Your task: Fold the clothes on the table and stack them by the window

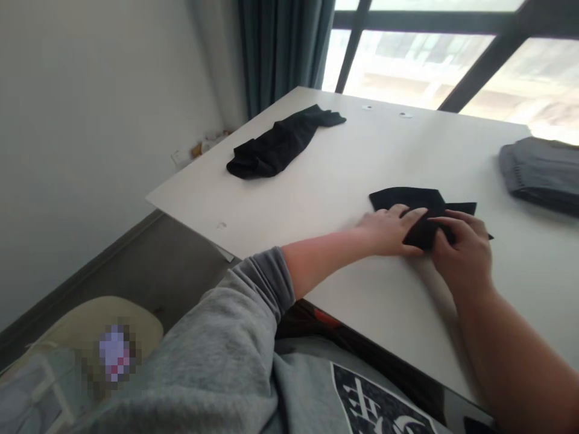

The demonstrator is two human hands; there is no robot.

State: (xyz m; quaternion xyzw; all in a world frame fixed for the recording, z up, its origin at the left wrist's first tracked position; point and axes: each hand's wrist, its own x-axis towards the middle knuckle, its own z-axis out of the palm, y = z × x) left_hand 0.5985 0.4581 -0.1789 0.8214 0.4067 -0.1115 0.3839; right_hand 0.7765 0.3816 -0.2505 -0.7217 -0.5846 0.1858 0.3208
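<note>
A small black cloth garment [407, 197], partly folded, lies on the white table [335, 187] under both my hands; its exact kind I cannot make out. My left hand [386, 232] rests on its left part, palm down, fingers stretched out and apart. At the near right side, my right hand [465, 250] has its fingers curled with the thumb against them, pinching the black cloth. The middle of the cloth bunches up between the two hands. My fingers hide part of its near edge.
Toward the far left of the table lies another black garment [280, 144], loosely spread. Folded grey clothes [543, 172] are stacked at the right. A pale chair [131, 310] stands at the lower left. Behind the table are a dark curtain [283, 48] and windows [416, 60].
</note>
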